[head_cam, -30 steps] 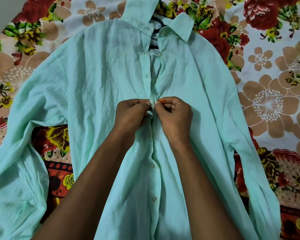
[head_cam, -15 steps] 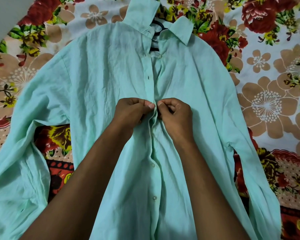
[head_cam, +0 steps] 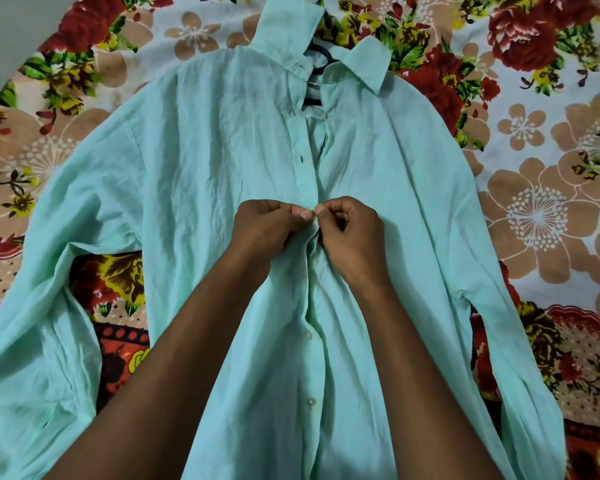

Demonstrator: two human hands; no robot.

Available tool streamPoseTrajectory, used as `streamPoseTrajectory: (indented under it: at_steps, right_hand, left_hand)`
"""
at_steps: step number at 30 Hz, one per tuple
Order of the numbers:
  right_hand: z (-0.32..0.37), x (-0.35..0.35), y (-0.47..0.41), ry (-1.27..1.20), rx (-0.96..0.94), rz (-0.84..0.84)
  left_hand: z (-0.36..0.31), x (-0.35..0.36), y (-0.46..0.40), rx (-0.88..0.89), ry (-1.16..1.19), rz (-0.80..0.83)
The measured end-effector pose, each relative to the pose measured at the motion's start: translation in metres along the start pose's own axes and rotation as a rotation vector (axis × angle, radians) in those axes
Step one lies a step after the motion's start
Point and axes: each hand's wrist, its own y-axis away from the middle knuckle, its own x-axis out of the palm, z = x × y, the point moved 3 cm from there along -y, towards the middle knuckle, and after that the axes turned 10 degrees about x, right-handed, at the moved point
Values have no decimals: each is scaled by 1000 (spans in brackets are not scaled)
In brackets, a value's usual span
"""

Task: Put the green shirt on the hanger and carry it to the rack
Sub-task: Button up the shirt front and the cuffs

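Observation:
The green shirt (head_cam: pixel 205 174) lies face up on a flowered bedsheet, sleeves spread to both sides. A dark hanger (head_cam: pixel 321 60) sits inside it; only its hook and neck show at the open collar. My left hand (head_cam: pixel 267 226) and my right hand (head_cam: pixel 352 233) meet at the front placket near mid-chest. Both pinch the two edges of the shirt together at a button spot, thumbs touching. Below my hands the placket is closed with two buttons showing; above them it gapes open up to the collar.
The flowered bedsheet (head_cam: pixel 541 209) covers the whole surface around the shirt. A pale bare patch (head_cam: pixel 7 26) shows at the top left corner. No rack is in view.
My hands stay pinched at the same spot on the placket, with small finger shifts. The view has tilted slightly, so the shirt sits a little lower in frame.

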Motion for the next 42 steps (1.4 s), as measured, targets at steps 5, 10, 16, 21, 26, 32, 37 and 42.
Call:
streamPoseTrajectory:
  at_steps: [5,10,16,21,26,32,37,42]
  right_hand:
    - [5,-1,2,299,-125,-39]
    - [30,-16,-19,270,-217,-237]
    - [56,2,-64,276,-167,-82]
    - [55,15,-74,477,-139,-83]
    - [58,19,-70,589,-192,-162]
    - [56,10,-65,311,-202,-229]
    - [46,21,-66,473,-155,-135]
    - [47,22,-67,455,-131,-201]
  left_hand:
    - [1,-3,-11,4,-159,50]
    - [-22,1,-26,294,-549,-125]
    - [-45,26,-53,457,-714,-230]
    - [-50,17,-63,447,-722,-251]
    - [-43,6,-72,201,-197,-152]
    - [-39,4,-72,95,-2,-93]
    - [-38,5,-73,74,0,-97]
    - [-37,5,-73,75,-27,-90]
